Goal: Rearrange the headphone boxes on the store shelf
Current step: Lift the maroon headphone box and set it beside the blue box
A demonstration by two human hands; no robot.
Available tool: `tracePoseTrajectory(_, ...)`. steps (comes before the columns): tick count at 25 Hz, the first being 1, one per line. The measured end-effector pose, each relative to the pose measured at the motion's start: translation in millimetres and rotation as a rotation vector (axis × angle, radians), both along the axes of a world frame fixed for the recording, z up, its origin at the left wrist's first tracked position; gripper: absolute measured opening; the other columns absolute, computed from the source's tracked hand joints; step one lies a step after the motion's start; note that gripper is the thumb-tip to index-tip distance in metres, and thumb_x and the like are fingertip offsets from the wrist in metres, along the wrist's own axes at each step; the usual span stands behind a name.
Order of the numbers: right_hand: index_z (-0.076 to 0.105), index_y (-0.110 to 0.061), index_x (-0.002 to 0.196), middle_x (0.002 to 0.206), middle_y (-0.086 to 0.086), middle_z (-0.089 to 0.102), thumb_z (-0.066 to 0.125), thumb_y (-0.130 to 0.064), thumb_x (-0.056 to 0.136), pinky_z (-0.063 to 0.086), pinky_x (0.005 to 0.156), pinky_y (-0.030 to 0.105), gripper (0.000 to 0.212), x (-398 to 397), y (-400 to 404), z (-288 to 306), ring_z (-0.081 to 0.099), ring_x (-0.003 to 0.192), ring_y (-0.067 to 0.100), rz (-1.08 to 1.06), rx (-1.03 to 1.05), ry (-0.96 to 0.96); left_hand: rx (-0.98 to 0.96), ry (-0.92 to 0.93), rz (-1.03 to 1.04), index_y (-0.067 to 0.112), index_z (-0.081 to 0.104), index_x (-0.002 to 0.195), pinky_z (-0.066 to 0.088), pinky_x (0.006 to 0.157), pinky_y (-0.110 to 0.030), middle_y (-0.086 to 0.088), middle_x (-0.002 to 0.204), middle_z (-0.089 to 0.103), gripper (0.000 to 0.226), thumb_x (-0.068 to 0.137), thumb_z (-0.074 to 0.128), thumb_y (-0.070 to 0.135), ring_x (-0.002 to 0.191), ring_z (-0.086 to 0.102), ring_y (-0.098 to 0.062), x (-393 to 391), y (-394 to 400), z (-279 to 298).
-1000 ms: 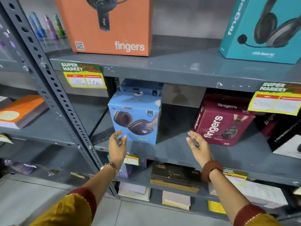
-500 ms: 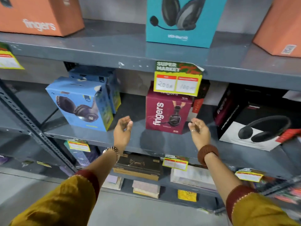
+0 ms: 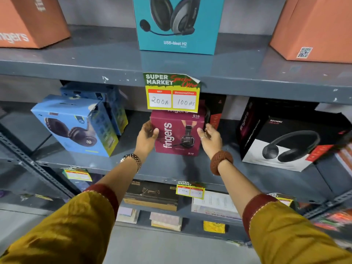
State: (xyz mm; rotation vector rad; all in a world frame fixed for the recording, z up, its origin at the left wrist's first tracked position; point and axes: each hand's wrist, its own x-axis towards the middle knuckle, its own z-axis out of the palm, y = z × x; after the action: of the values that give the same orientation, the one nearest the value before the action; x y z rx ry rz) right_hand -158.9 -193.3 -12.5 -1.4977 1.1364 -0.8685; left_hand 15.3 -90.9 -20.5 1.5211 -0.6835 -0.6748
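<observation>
A maroon "fingers" headphone box (image 3: 178,135) stands on the middle shelf (image 3: 171,168), partly behind a hanging price tag (image 3: 172,93). My left hand (image 3: 146,138) grips its left edge, thumb on the front face. My right hand (image 3: 208,138) is at its right edge, fingers curled around the side. A blue headphone box (image 3: 76,126) sits to the left with another blue box (image 3: 106,100) behind it. A black and white headphone box (image 3: 282,141) lies to the right. A teal headset box (image 3: 177,23) stands on the upper shelf.
Orange boxes (image 3: 28,21) (image 3: 314,29) flank the teal box on the upper shelf. A dark box (image 3: 215,111) stands behind the maroon one. Lower shelves hold flat boxes (image 3: 152,195) and paper stacks. A perforated steel upright (image 3: 34,166) runs at the left.
The view has shifted right from the blue box to the maroon box. Both hands have reached forward from the shelf edge and closed onto the maroon box's sides.
</observation>
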Motion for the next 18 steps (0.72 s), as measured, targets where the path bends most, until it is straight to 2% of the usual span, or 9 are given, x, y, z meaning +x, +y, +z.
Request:
tracePoseTrajectory(2,0.044,-0.003,0.135,0.141,0.014,0.049,0.058,-0.022,0.089,0.033,0.096,0.018,0.051,-7,10,1,0.049,0.128,0.024,-0.018,-0.037,0.005,-0.017,-0.002,0.01,0.009,0.037,0.141,0.043,0.104,-0.039,-0.014,0.141,0.05,0.045,0.098,0.04,0.022,0.126,0.051,-0.026,-4,16,-1)
tracePoseTrajectory(5,0.054,-0.009,0.128,0.13,0.013,0.06,0.06,-0.023,0.087,0.043,0.103,0.033,0.044,-20,30,4,0.057,0.119,0.023,-0.024,-0.1,0.025,-0.051,-0.021,0.026,0.023,0.044,0.138,0.034,0.112,-0.042,-0.007,0.144,0.048,0.045,0.099,0.032,0.04,0.131,0.047,-0.022,-6,49,0)
tracePoseTrajectory(8,0.061,-0.015,0.121,0.12,0.008,0.067,0.062,-0.022,0.086,0.053,0.093,0.047,0.036,-32,57,10,0.063,0.11,0.022,-0.006,-0.129,0.018,-0.06,0.024,-0.013,0.032,0.048,0.133,0.039,0.104,-0.037,0.003,0.131,0.056,0.046,0.097,0.025,0.05,0.118,0.055,-0.016,-7,84,9)
tracePoseTrajectory(12,0.063,-0.015,0.118,0.117,0.008,0.069,0.064,-0.025,0.084,0.058,0.082,0.046,0.036,-36,89,16,0.066,0.104,0.022,-0.022,-0.159,0.036,-0.041,0.007,-0.051,0.025,0.052,0.132,0.045,0.093,-0.036,0.005,0.117,0.059,0.056,0.096,0.02,0.052,0.109,0.057,-0.015,0,122,20)
tracePoseTrajectory(16,0.061,-0.012,0.12,0.118,0.012,0.068,0.063,-0.022,0.085,0.056,0.088,0.048,0.037,-14,113,23,0.065,0.105,0.024,-0.009,-0.164,0.044,-0.02,-0.002,-0.071,0.027,0.053,0.129,0.047,0.083,-0.029,0.004,0.119,0.057,0.055,0.096,0.017,0.052,0.102,0.058,-0.014,21,153,34)
tracePoseTrajectory(18,0.059,-0.011,0.121,0.119,0.013,0.067,0.058,-0.018,0.088,0.058,0.081,0.041,0.033,4,119,25,0.066,0.103,0.025,0.016,-0.164,0.04,-0.019,-0.002,-0.075,0.028,0.055,0.126,0.047,0.084,-0.028,0.006,0.117,0.059,0.054,0.095,0.017,0.054,0.1,0.061,-0.011,35,163,42)
